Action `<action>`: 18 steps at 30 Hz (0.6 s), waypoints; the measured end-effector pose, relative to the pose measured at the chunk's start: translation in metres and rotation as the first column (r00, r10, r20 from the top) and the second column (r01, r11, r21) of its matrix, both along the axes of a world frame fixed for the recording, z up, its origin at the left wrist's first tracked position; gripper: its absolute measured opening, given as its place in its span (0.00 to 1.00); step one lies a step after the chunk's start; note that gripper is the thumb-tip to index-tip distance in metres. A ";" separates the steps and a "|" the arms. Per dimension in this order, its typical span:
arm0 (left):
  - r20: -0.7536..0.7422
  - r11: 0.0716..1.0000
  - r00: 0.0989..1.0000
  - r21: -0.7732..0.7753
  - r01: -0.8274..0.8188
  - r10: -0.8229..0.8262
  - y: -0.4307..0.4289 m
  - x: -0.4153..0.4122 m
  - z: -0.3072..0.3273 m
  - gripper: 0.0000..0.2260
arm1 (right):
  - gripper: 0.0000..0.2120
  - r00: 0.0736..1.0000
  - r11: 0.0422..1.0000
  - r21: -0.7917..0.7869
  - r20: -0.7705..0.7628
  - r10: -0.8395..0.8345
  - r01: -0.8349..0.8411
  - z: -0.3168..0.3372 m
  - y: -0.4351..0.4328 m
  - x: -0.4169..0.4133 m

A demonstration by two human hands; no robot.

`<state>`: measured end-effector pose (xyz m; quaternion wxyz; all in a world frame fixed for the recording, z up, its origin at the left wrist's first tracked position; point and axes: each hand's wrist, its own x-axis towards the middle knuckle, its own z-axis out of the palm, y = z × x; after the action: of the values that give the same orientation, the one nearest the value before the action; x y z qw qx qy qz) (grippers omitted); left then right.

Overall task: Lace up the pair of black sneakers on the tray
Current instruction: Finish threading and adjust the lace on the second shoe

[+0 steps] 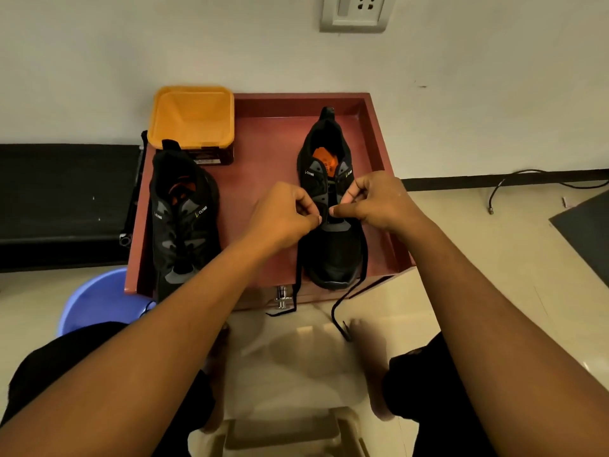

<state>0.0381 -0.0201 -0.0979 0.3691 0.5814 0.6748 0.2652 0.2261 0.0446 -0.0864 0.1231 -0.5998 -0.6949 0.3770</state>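
Both hands met over the middle of a black fabric sneaker point(333, 258) with grey overlays, which sat on the reddish-brown wooden tray point(379, 136) with its toe pointing back toward the person. The left hand point(280, 216) had its fingers curled, thumb and forefinger pinched together at the shoe's left eyelet row. The right hand point(375, 202) was curled the same way, pinching at the right eyelet row. Each seemed to grip a strand of the thin black shoelace point(342, 305), though black on black made the grip itself hard to make out. Below the hands, the lace's two loose ends ran down either side of the toe, crossed the tray's near edge and hung toward the pale tiled floor. Just beyond the fingertips the shoe's collar stood open, showing an orange insole.

Left of the left hand, on the same tray and well apart from the first shoe, lay the second black sneaker point(184, 219). Beyond that, at the tray's far left corner, stood an orange square plastic tub point(192, 117). Beneath the left forearm, beside the tray, a round blue plastic basin point(99, 301) rested on the floor. Far beyond both hands, a white wall socket point(356, 11) was set in the pale wall.
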 end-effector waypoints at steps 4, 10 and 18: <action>-0.222 0.964 0.964 0.187 0.191 -0.148 -0.001 0.000 0.002 0.04 | 0.10 0.999 0.999 0.033 0.044 0.014 -0.015 -0.002 -0.002 -0.003; -0.615 0.693 0.781 0.519 0.500 -0.103 -0.019 0.007 -0.015 0.07 | 0.08 0.998 0.997 0.073 0.063 0.008 -0.013 -0.005 -0.003 -0.005; -0.047 0.981 0.997 -0.189 0.044 -0.054 0.007 -0.003 0.008 0.16 | 0.11 1.000 0.997 0.073 0.017 0.003 -0.005 -0.006 -0.001 -0.001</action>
<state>0.0349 -0.0129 -0.0896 0.4112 0.5672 0.6915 0.1762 0.2253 0.0437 -0.0920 0.1383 -0.5967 -0.7104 0.3467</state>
